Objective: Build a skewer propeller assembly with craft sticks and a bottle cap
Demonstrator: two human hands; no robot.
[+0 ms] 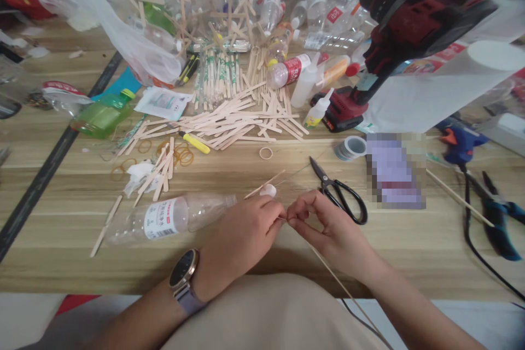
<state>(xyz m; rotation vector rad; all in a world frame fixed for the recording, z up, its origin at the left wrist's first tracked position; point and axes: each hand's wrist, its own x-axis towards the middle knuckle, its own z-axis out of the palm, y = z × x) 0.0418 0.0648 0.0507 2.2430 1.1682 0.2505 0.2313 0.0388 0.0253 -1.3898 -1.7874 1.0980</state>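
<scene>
My left hand (250, 227), with a watch (184, 270) on the wrist, and my right hand (330, 229) meet over the front of the table. Both are closed in a pinch on a thin pale strand (283, 220), whose exact kind I cannot make out. Below my right hand a thin wooden stick (348, 289) slants down past the table edge; whether it is gripped is hidden. A white bottle cap (268, 190) and a short thin stick (264, 184) lie just beyond my left hand. An upright-labelled clear plastic bottle (186, 216) rests on its side to the left.
Black-handled scissors (342, 188) lie beyond my right hand, near a spool (350, 147) and a pixelated rectangle (396, 172). Craft sticks (229, 120) pile up mid-table. A red power tool (344, 106), glue bottle (318, 112), glue gun (459, 139) and pliers (498, 219) stand or lie rightward.
</scene>
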